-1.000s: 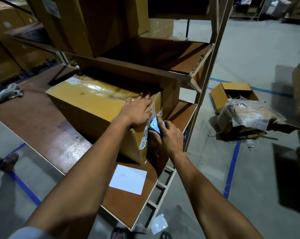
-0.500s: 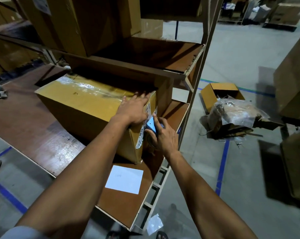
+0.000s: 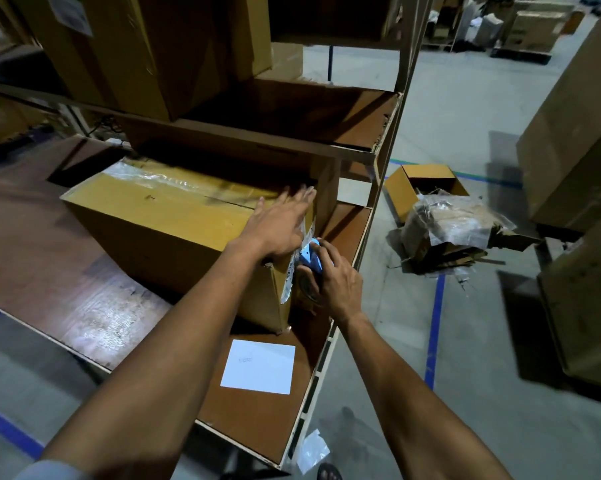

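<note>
A closed brown cardboard box (image 3: 167, 223) with clear tape along its top seam sits on a low wooden shelf board (image 3: 67, 289). My left hand (image 3: 278, 223) lies flat on the box's top near its right end, fingers straight and spread. My right hand (image 3: 333, 278) grips a blue tape dispenser (image 3: 309, 259) with its tape roll against the box's right end face, where a strip of clear tape (image 3: 294, 271) hangs down the corner.
A white sheet of paper (image 3: 259, 367) lies on the board in front of the box. Larger cartons (image 3: 146, 46) stand on the shelf above. On the floor to the right are an open small box (image 3: 427, 183), a pile of plastic-wrapped cardboard (image 3: 455, 230) and tall cartons (image 3: 576, 133).
My left hand has slid forward along the box top and its fingers have stretched out. My right hand with the dispenser has stayed at the box's end, dropping slightly.
</note>
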Demonstrator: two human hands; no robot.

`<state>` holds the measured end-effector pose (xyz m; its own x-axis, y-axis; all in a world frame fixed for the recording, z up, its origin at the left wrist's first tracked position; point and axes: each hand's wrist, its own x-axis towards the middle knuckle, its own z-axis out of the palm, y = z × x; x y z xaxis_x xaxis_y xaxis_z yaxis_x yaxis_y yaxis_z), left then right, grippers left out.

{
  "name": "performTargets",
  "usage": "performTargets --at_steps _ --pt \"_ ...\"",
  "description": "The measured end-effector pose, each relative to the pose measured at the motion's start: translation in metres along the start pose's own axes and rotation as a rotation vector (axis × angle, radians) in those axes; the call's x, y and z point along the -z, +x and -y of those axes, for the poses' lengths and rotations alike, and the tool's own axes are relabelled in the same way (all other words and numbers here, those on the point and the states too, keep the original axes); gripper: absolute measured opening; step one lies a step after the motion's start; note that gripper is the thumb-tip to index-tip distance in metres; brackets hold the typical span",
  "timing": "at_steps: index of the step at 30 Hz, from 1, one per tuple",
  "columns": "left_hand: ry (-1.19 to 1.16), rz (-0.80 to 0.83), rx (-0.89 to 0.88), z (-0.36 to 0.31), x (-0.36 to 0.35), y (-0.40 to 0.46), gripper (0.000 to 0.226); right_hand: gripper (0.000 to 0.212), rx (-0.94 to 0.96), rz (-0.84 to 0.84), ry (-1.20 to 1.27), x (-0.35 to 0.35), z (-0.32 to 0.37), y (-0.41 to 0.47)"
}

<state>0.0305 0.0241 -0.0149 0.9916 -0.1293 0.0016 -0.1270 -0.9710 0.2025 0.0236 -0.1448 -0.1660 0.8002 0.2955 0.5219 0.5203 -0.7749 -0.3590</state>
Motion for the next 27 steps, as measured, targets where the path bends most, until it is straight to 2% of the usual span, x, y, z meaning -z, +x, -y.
performTargets --at_steps 7,13,18,23,27 --pt "-0.051 0.110 -0.161 0.014 0.008 -0.003 0.062 0.059 0.064 -0.018 -0.018 -0.005 -0.002 -0.001" --pt "-0.077 0.078 -0.230 0.012 0.014 -0.011 0.040 0.063 0.081 -0.019 -0.045 -0.006 -0.004 -0.004" --pt "-0.062 0.055 -0.234 0.011 0.015 -0.010 0.034 0.065 0.105 0.021 -0.037 -0.012 -0.016 -0.005" --pt "-0.034 0.063 -0.239 0.012 0.014 -0.009 0.033 0.087 0.158 0.060 -0.049 -0.021 -0.029 -0.007" --pt "0.017 0.084 -0.242 0.013 0.013 -0.008 0.033 0.087 0.198 0.075 -0.045 -0.018 -0.030 -0.006"
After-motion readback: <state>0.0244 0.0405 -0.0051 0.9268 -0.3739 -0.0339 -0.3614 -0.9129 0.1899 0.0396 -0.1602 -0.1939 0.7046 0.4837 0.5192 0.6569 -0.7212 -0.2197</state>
